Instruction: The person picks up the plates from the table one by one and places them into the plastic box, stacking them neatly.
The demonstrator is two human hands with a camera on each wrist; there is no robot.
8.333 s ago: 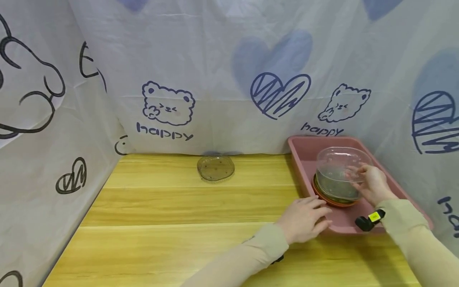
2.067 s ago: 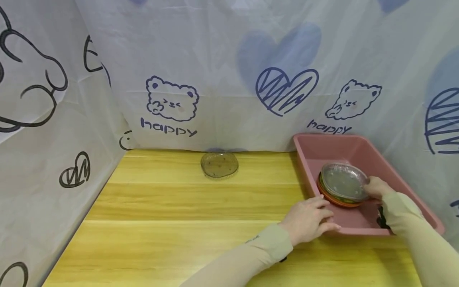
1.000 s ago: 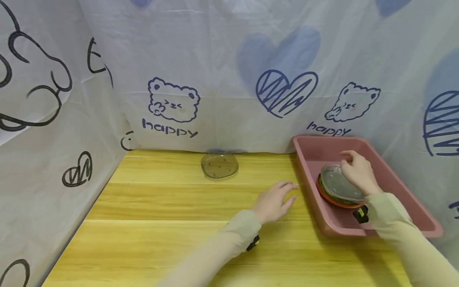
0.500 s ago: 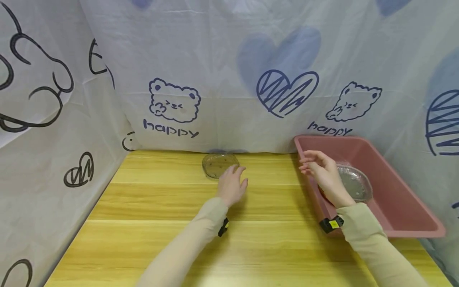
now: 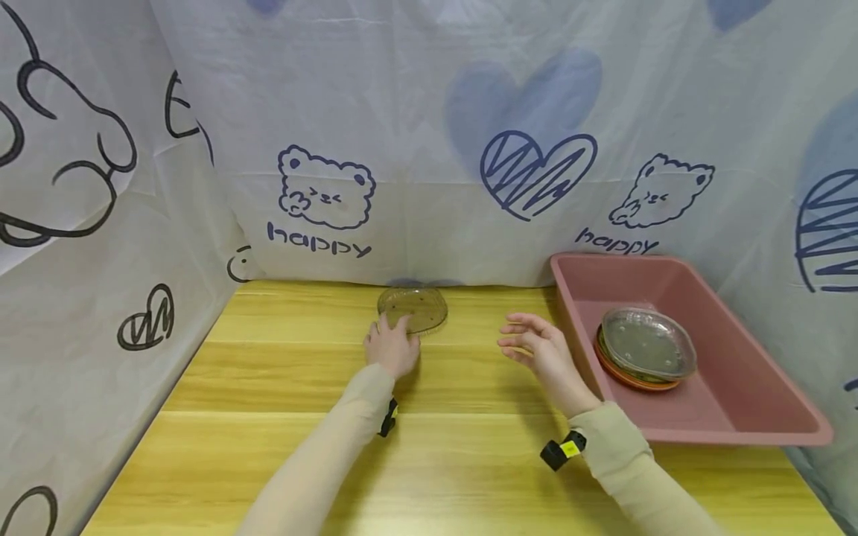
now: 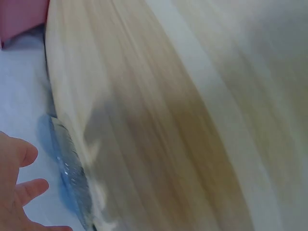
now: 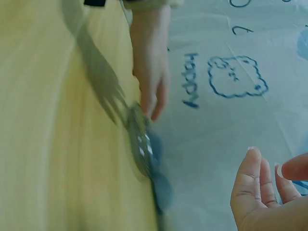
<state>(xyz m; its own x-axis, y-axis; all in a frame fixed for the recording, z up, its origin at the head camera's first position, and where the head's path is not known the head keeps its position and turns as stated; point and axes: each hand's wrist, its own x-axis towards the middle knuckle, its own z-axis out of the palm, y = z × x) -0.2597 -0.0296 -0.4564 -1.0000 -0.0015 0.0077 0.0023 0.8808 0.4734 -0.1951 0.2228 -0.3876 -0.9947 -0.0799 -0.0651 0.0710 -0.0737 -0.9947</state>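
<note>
A shallow clear plastic dish lies at the table's back edge. My left hand reaches over its near left edge, fingers extended and overlapping it in the head view. In the left wrist view the dish shows just past the fingers. My right hand hovers over the table left of the pink bin, fingers loosely bent and holding nothing. Inside the bin, a clear plastic dish tops a stack, with an orange-rimmed plate at the bottom.
A wooden table spreads under both hands. Printed white cloth hangs along the back and sides, right behind the lone dish. The bin's tall left wall stands between the right hand and the stack.
My right hand has lowered the clear dish onto the stack, let it go and moved left out of the bin. The left hand has left the bin's rim and moved across to the lone dish.
</note>
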